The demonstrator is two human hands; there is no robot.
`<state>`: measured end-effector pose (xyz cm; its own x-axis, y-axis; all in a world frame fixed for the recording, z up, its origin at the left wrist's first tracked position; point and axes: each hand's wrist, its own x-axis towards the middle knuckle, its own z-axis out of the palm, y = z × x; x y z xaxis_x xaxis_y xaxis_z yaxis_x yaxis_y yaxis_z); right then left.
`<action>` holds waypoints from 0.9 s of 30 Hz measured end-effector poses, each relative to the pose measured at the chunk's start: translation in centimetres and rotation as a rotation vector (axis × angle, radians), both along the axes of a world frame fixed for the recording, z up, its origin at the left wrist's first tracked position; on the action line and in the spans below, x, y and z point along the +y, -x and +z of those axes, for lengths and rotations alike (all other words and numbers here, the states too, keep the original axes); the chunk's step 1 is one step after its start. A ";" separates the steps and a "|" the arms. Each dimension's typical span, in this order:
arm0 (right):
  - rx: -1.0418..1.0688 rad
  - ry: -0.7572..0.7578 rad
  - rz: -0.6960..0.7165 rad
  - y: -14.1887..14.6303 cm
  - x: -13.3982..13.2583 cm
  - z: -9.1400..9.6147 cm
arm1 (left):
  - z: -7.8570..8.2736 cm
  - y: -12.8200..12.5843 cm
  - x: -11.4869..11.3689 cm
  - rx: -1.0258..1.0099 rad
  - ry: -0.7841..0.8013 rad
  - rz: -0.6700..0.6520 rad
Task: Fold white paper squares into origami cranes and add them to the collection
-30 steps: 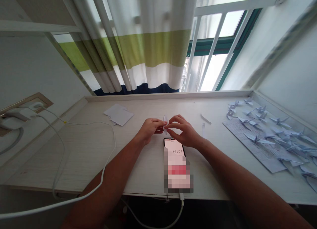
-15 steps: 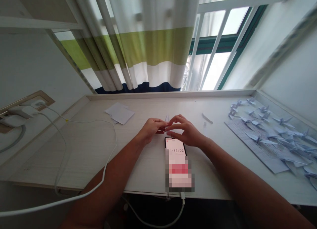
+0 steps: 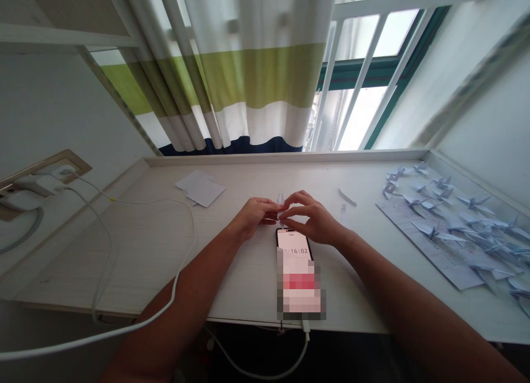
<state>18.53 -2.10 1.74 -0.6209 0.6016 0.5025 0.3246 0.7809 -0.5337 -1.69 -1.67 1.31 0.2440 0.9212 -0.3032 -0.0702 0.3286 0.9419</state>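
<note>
A small folded piece of white paper (image 3: 280,198) stands up between my two hands, just beyond the phone; most of it is hidden by fingers. My left hand (image 3: 257,216) pinches it from the left. From the right, my right hand (image 3: 309,216) grips the same paper with thumb and fingertips. The phone (image 3: 293,240) lies just below the hands on the desk, its lit screen showing a timer and its lower part blurred out. Several folded white paper cranes (image 3: 433,232) lie at the right side of the desk.
Square paper sheets (image 3: 203,189) lie at the back left. A curled paper strip (image 3: 348,197) and a small scrap (image 3: 343,208) rest right of my hands. Under the cranes is a printed sheet (image 3: 408,237). A white cable (image 3: 184,261) crosses my left forearm.
Both hands hold nearly the same pose around the folded paper, with only slight finger movement. The view has shifted a little.
</note>
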 end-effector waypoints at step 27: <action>0.399 0.206 -0.421 2.1 -0.4 -1.2 | -0.9 -1.8 -0.5 -0.141 -0.285 -0.091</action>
